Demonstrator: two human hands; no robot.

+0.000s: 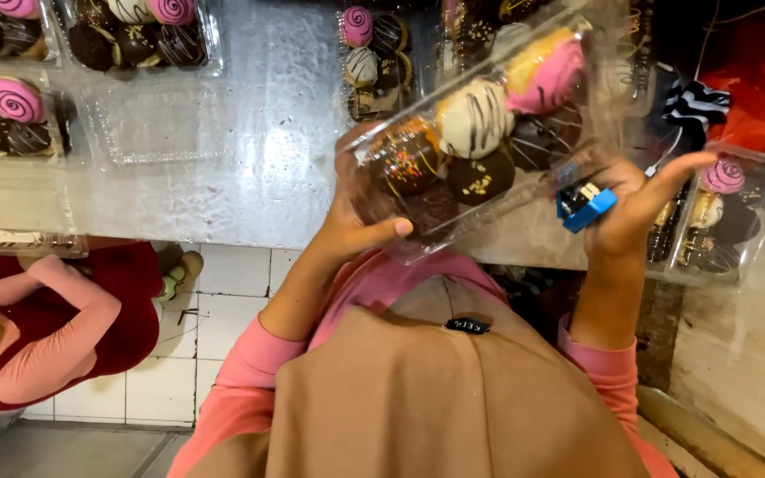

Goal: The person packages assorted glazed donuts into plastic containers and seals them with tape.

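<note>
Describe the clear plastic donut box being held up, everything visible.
The clear plastic clamshell box is shut and tilted, its right end higher. Inside sit glazed donuts: pink, white with dark stripes, chocolate with sprinkles, dark ones. The left hand grips its lower-left end; the right hand, holding a small blue stapler, meets its right edge above the steel counter.

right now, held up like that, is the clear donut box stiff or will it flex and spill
The clear plastic donut box looks thin, so it probably flexes. The left hand and right hand hold opposite ends, which likely helps. It is tilted, so the glazed donuts might slide.
</note>
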